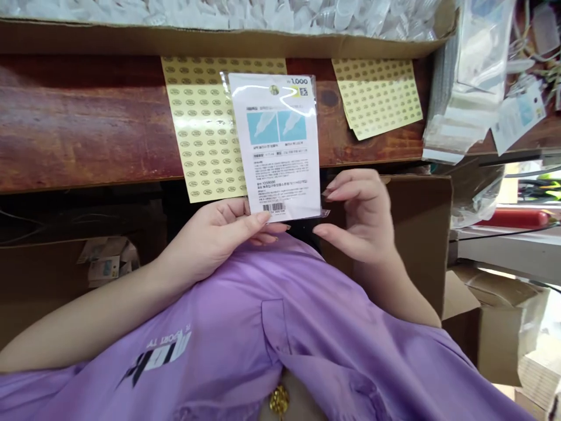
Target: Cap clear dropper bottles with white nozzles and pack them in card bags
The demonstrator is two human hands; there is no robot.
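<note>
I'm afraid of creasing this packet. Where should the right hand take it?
Pinch the packet at its bottom right corner, from the right: it is thin, flat and upright, the left hand holds its bottom left edge, and the right hand sits beside that corner.

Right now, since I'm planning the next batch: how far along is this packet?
Looks done: the packet sits in a clear sleeve, with a small round sticker near its top. In hand: the left hand pinches its bottom edge, the right hand touches its lower corner. Left: hard to say; two sticker sheets on the wooden bench look mostly full.
</note>
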